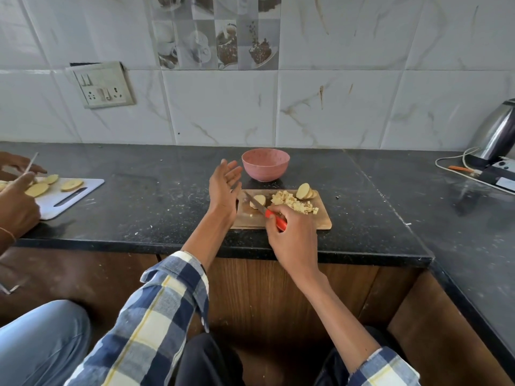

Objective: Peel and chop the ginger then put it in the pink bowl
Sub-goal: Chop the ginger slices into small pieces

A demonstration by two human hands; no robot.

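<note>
A wooden chopping board (320,222) lies on the black counter. On it are a heap of diced ginger (292,203), several slices (305,191) at the far right, and one larger piece (258,201) near the knife blade. My right hand (289,235) grips the orange-handled knife (274,218), blade pointing left and away across the board. My left hand (224,188) is raised off the board's left edge, fingers straight, holding nothing. The pink bowl (265,164) stands just behind the board; its inside is hidden.
Another person at the far left works on slices over a white cutting board (69,200). A steel kettle (498,132) with cables sits at the back right. The counter's front edge (223,247) runs just below the board.
</note>
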